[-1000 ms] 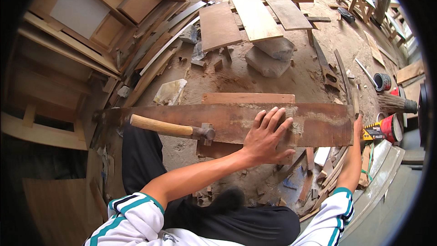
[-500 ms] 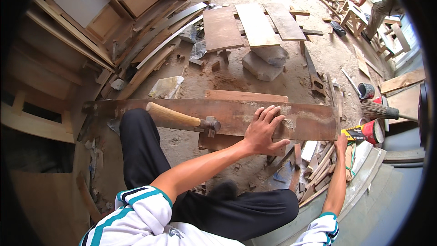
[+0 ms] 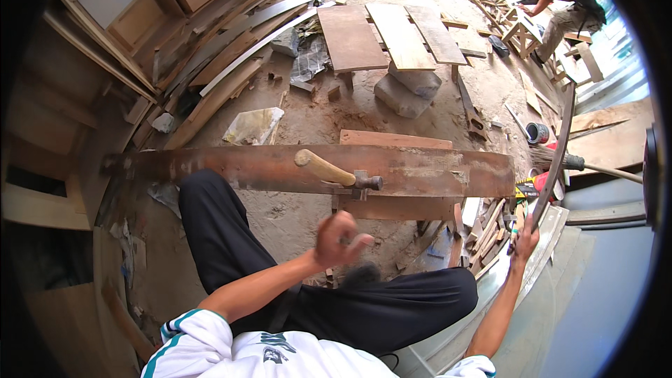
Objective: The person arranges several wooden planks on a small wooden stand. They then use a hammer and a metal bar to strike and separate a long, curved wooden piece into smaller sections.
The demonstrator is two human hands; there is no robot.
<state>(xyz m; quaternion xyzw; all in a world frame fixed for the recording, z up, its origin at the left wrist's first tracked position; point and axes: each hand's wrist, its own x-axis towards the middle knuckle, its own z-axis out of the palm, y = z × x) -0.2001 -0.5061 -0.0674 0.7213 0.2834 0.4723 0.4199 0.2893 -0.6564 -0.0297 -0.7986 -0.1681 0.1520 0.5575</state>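
Note:
A long reddish-brown plank (image 3: 273, 169) lies crosswise in front of me, over a shorter brown board (image 3: 399, 208). On top of the plank rests a hammer (image 3: 329, 169) with a pale wooden handle. Above my lap, off the plank, my left hand (image 3: 341, 239) is blurred; its fingers curl loosely with the thumb apart, and I see nothing in it. Beyond the plank's right end my right hand (image 3: 522, 240) is closed on a handsaw (image 3: 556, 157). The dark blade stands up, almost edge-on, and the grip is mostly hidden by my fingers.
Three boards (image 3: 352, 38) lie at the back near grey stones (image 3: 406, 94). Another handsaw (image 3: 474, 115) rests on the dirt floor. Wood scraps (image 3: 490, 238), a paint can (image 3: 537, 133) and a broom (image 3: 570, 161) are at right. A co-worker (image 3: 567, 7) bends over wood, far right.
My left hand has come off the plank, back toward my lap. My right hand has raised the saw beside the plank's end. The hammer sits farther right in view.

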